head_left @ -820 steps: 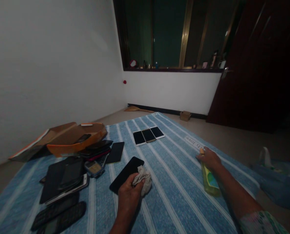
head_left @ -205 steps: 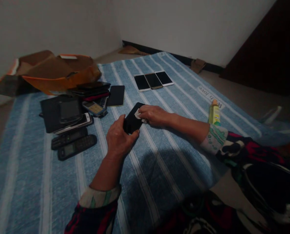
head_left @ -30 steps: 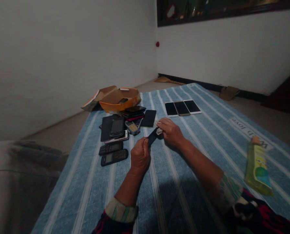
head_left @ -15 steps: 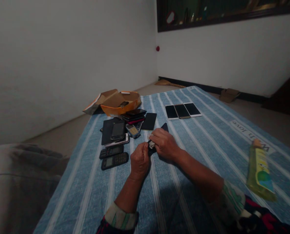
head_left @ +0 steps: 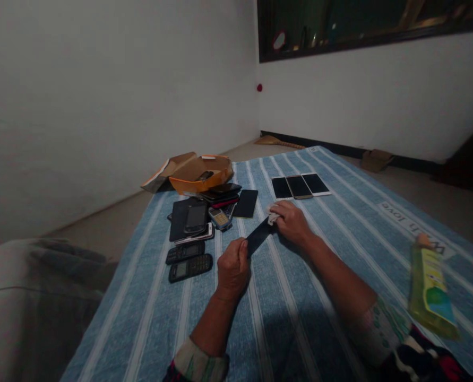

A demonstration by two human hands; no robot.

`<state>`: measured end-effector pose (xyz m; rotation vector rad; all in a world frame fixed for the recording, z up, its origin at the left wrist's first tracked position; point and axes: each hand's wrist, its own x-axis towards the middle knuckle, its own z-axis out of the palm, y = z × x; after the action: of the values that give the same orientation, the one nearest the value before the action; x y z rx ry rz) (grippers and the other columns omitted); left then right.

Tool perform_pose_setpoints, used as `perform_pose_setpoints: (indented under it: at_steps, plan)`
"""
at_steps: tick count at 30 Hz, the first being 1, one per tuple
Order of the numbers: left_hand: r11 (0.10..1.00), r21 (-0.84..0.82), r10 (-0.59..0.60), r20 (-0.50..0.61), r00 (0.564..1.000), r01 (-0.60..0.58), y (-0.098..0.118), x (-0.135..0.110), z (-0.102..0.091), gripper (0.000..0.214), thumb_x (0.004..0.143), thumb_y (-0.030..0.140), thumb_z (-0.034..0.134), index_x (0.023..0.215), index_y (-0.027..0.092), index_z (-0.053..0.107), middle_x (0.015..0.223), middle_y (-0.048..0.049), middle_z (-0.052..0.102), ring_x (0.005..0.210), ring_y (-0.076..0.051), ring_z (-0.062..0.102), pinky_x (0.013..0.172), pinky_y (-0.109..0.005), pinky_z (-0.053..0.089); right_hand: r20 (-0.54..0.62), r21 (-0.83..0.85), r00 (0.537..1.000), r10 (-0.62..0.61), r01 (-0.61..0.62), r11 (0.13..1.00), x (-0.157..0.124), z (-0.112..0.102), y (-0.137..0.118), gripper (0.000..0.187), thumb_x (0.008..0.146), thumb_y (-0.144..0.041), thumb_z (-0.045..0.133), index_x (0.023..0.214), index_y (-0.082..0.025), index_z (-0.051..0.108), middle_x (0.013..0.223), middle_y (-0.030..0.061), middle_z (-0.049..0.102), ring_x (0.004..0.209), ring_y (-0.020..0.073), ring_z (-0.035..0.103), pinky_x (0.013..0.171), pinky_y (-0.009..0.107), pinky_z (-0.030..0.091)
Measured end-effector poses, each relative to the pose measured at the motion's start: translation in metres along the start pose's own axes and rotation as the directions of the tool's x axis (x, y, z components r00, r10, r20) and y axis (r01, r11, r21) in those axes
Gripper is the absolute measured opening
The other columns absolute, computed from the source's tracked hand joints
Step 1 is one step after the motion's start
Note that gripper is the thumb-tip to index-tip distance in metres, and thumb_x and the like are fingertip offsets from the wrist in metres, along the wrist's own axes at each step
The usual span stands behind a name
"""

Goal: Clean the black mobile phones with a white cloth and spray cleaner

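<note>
Black phone [head_left: 259, 237] is over the blue striped sheet [head_left: 156, 297], near end gripped in the left hand [head_left: 233, 268]. Right hand [head_left: 292, 222] pinches a crumpled pale cloth [head_left: 274, 217] at the far end. It's just slid there from beside the left hand, so the middle shows again, probably one wipe along its length. Three phones [head_left: 299, 187] lie side by side beyond.
</note>
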<state>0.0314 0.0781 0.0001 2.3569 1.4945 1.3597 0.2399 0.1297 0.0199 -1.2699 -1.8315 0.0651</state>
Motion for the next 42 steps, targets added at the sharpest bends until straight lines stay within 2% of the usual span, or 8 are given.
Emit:
perform_pose_setpoints:
  at_steps: [4, 8, 13, 19, 26, 33, 38, 42]
  plan:
    - [1.000, 0.009, -0.003, 0.013, 1.000, 0.002, 0.000, 0.000, -0.002, 0.036, 0.100, 0.033, 0.034, 0.091, 0.017, 0.065, 0.078, -0.0061, 0.072, 0.068, -0.016, 0.069, 0.065, -0.025, 0.053, -0.092, 0.317, 0.972, 0.215, -0.176, 0.932, 0.000, 0.008, 0.003, 0.031, 0.073, -0.010, 0.050, 0.086, -0.021, 0.075, 0.094, 0.0051, 0.069, 0.090, 0.0197, 0.064, 0.082, 0.032, 0.051]
    - [1.000, -0.007, -0.010, 0.014, 1.000, 0.010, 0.000, 0.001, -0.003, 0.036, 0.100, 0.034, 0.034, 0.090, 0.017, 0.065, 0.077, -0.0054, 0.071, 0.066, -0.016, 0.068, 0.064, -0.024, 0.053, -0.013, 0.591, 0.895, 0.446, -0.353, 0.725, -0.002, 0.014, 0.003, 0.024, 0.077, -0.028, 0.059, 0.091, -0.018, 0.076, 0.083, 0.0052, 0.069, 0.066, 0.0172, 0.064, 0.057, 0.028, 0.051]
    - [0.999, -0.028, -0.043, 0.014, 0.999, 0.043, 0.001, 0.001, -0.004, 0.036, 0.099, 0.033, 0.035, 0.090, 0.017, 0.065, 0.076, -0.0049, 0.071, 0.066, -0.016, 0.068, 0.064, -0.024, 0.052, 0.106, 0.686, 0.816, 0.569, -0.474, 0.552, -0.005, 0.019, 0.004, 0.038, 0.071, -0.037, 0.066, 0.100, -0.013, 0.074, 0.060, 0.0011, 0.064, 0.048, 0.0143, 0.057, 0.044, 0.024, 0.045]
    - [0.989, -0.073, -0.125, 0.013, 0.992, 0.125, 0.003, 0.001, -0.005, 0.037, 0.098, 0.036, 0.035, 0.088, 0.017, 0.065, 0.071, -0.0034, 0.068, 0.063, -0.016, 0.066, 0.062, -0.025, 0.051, 0.173, 0.711, 0.784, 0.597, -0.519, 0.475, -0.010, 0.022, 0.002, 0.040, 0.068, -0.038, 0.069, 0.095, -0.010, 0.074, 0.052, 0.0003, 0.061, 0.042, 0.0129, 0.052, 0.039, 0.023, 0.040]
    - [0.963, -0.147, -0.232, -0.013, 0.973, 0.227, -0.005, 0.002, -0.002, 0.036, 0.097, 0.037, 0.038, 0.093, 0.016, 0.067, 0.082, -0.0059, 0.072, 0.074, -0.019, 0.070, 0.069, -0.028, 0.056, 0.087, 0.612, 0.795, 0.601, -0.519, 0.597, -0.012, 0.022, 0.005, 0.025, 0.067, -0.030, 0.064, 0.082, -0.015, 0.076, 0.066, 0.0032, 0.069, 0.055, 0.0161, 0.062, 0.048, 0.024, 0.047]
    - [0.970, -0.031, -0.241, -0.030, 0.970, 0.240, -0.016, -0.004, 0.009, 0.035, 0.092, 0.031, 0.049, 0.117, 0.010, 0.062, 0.113, -0.0175, 0.071, 0.105, -0.027, 0.068, 0.090, -0.041, 0.055, 0.022, 0.448, 0.813, 0.582, -0.528, 0.721, -0.013, 0.021, 0.006, 0.030, 0.066, -0.024, 0.053, 0.084, -0.019, 0.077, 0.079, 0.0038, 0.074, 0.074, 0.0204, 0.068, 0.066, 0.030, 0.052]
    - [0.951, 0.040, -0.307, 0.010, 0.952, 0.307, -0.020, -0.004, 0.010, 0.035, 0.089, 0.029, 0.052, 0.119, 0.012, 0.061, 0.113, -0.0172, 0.071, 0.104, -0.029, 0.068, 0.090, -0.044, 0.054, -0.021, 0.357, 0.827, 0.561, -0.518, 0.777, -0.015, 0.021, 0.006, 0.028, 0.069, -0.025, 0.054, 0.085, -0.021, 0.077, 0.084, 0.0049, 0.074, 0.080, 0.0229, 0.067, 0.078, 0.036, 0.052]
    - [0.928, 0.084, -0.370, 0.087, 0.925, 0.363, -0.021, 0.000, 0.007, 0.034, 0.088, 0.029, 0.055, 0.116, 0.011, 0.063, 0.110, -0.0172, 0.072, 0.100, -0.029, 0.070, 0.086, -0.042, 0.054, -0.123, 0.253, 0.876, 0.466, -0.426, 0.869, -0.016, 0.021, 0.010, 0.031, 0.071, -0.020, 0.049, 0.086, -0.021, 0.076, 0.084, 0.0059, 0.071, 0.082, 0.0228, 0.065, 0.079, 0.036, 0.050]
